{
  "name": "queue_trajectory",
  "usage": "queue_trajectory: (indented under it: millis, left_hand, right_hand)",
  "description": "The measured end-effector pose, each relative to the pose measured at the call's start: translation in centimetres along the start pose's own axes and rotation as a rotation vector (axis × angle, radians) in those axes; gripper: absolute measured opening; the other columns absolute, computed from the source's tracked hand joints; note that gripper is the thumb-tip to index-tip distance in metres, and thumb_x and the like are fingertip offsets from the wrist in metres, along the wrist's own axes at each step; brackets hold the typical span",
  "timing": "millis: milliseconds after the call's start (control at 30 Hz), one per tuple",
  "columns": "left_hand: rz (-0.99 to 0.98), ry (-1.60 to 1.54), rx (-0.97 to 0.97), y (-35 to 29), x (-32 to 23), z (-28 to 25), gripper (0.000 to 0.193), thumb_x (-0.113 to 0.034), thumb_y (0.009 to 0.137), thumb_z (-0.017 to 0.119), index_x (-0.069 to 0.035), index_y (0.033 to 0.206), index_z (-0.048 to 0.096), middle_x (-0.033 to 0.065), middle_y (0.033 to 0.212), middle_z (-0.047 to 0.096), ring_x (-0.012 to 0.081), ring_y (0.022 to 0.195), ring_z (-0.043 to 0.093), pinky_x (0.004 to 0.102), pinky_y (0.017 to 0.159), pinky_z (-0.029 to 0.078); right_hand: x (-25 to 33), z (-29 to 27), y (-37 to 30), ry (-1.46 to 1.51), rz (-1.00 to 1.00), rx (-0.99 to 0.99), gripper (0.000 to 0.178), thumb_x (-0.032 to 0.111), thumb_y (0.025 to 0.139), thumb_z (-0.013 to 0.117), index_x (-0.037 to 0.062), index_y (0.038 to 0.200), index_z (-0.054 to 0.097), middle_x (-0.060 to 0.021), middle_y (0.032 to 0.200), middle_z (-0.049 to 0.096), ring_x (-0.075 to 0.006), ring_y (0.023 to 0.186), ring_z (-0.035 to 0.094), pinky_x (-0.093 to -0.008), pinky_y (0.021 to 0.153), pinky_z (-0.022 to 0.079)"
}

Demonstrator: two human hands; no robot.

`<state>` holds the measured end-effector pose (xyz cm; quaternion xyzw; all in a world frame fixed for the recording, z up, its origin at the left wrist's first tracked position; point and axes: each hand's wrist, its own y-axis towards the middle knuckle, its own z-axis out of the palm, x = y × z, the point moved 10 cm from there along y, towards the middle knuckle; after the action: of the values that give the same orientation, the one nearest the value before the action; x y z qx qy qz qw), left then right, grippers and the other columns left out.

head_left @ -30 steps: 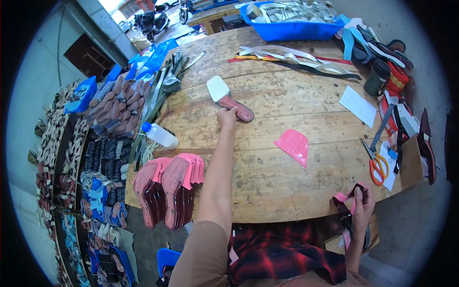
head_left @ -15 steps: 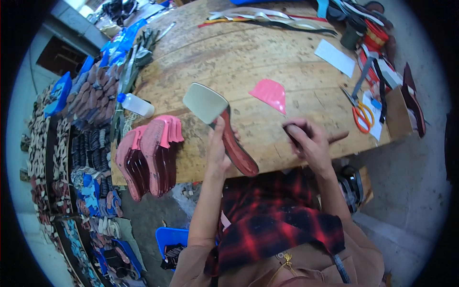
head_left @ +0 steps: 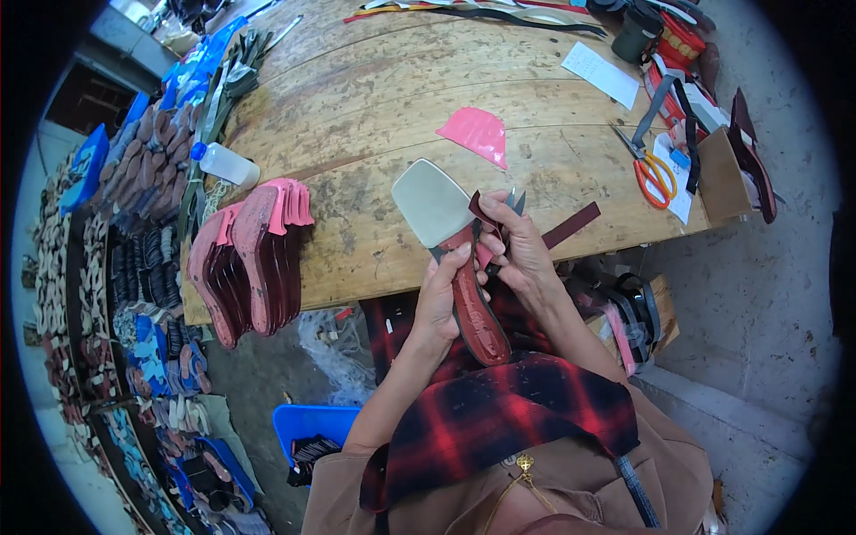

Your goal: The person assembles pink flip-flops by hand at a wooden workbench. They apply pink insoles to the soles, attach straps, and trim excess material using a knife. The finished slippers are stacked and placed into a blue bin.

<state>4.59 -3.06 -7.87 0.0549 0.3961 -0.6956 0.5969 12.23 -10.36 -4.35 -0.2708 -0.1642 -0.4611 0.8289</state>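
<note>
In my left hand (head_left: 437,294) is a shoe insole (head_left: 479,312), dark red along the heel part with a pale, squarish front end (head_left: 431,203). My fingers wrap round its middle, and it slants over the table's front edge. Close against it, my right hand (head_left: 524,254) pinches a dark red strip (head_left: 572,225), whose other end sticks out to the right. Pointed metal tips (head_left: 515,200) also show at the right fingers; their tool is mostly hidden. A pink sheet piece (head_left: 475,135) lies on the table beyond my hands.
Stacked pink and dark red insoles (head_left: 259,254) overhang the table's (head_left: 357,116) front left edge. Behind them lies a blue-capped bottle (head_left: 226,165). Orange-handled scissors (head_left: 654,178), paper (head_left: 600,76) and a cardboard box (head_left: 724,178) are at the right. A blue bin (head_left: 294,428) stands below.
The insole has come nearer my body and right hand. My right hand, previously apart, has moved left to it with the strip, and the metal tips now show.
</note>
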Motion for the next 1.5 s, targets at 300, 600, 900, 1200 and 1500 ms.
queue_trajectory:
  millis: [300,600,900,1200,1500]
  left_hand:
    - [0.024,0.009,0.011,0.1,0.4,0.2,0.022,-0.025,0.092,0.065,-0.006,0.102,0.059,0.0022,0.079,0.063,0.0107,0.061,0.062,0.025,0.045,0.054]
    - [0.114,0.175,0.129,0.6,-1.2,2.1,0.034,-0.016,0.089,0.069,-0.007,0.115,0.05,0.005,0.086,0.062,0.0135,0.065,0.064,0.0305,0.059,0.058]
    - [1.086,1.862,0.309,-2.9,-9.7,13.0,0.09,-0.026,0.076,0.075,-0.003,0.149,0.027,0.0206,0.135,0.047,0.0327,0.132,0.043,0.0473,0.111,0.033]
    - [0.656,2.345,0.753,-3.3,-6.5,11.9,0.093,-0.053,0.051,0.083,-0.006,0.126,0.055,0.0171,0.11,0.053,0.0367,0.108,0.051,0.0471,0.095,0.04]
    - [-0.287,0.764,0.495,-0.4,-0.9,4.8,0.075,-0.07,0.089,0.048,0.0,0.114,0.059,0.0085,0.103,0.065,0.0145,0.092,0.062,0.0273,0.081,0.05]
  right_hand:
    - [0.2,-0.4,-0.4,-0.076,-0.02,-0.032,0.01,0.018,0.089,0.069,0.0128,0.089,0.06,0.0038,0.068,0.055,-0.0028,0.043,0.043,-0.0181,0.034,0.025]
    - [7.6,4.5,-4.1,-1.13,-0.889,0.032,0.014,0.011,0.088,0.066,-0.0029,0.089,0.066,-0.0079,0.065,0.052,-0.0204,0.057,0.051,-0.033,0.055,0.041]
    - [13.7,-0.1,-1.3,-1.064,-0.63,-0.075,0.028,0.021,0.094,0.061,0.0024,0.073,0.059,0.0026,0.063,0.051,-0.0053,0.06,0.046,-0.0261,0.053,0.036]
    - [16.6,-9.6,0.0,-1.628,-0.253,0.018,0.026,0.02,0.092,0.06,0.0044,0.11,0.07,-0.0098,0.095,0.071,-0.0155,0.087,0.065,-0.0313,0.078,0.051]
    - [18.0,-2.6,-8.0,-1.512,-0.933,-0.219,0.019,0.016,0.094,0.058,0.0013,0.104,0.065,-0.0088,0.09,0.065,-0.0217,0.083,0.062,-0.0337,0.077,0.048]
